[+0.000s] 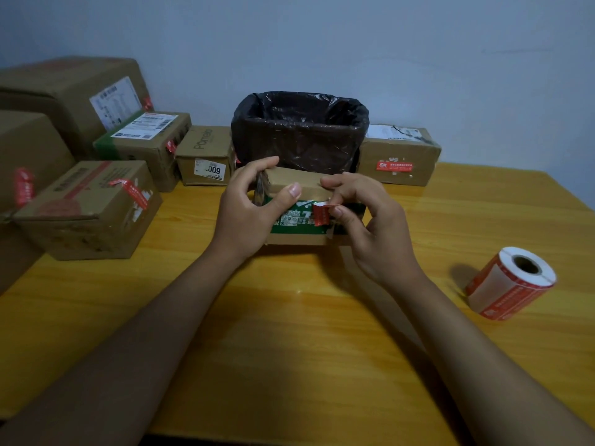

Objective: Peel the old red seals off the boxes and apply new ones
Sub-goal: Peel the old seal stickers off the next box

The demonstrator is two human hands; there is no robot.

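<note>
The left hand (254, 204) holds the small box (299, 207) tight. The right hand (363, 217) pinches the old red sticker (322, 214). Pull too fast and the sticker could rip, leaving bits stuck.

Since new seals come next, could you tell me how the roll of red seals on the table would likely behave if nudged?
The roll of red seals lies on its side on the table, so it may well roll. Its hollow core suggests it is fairly light. Wound paper should feel firm.
</note>
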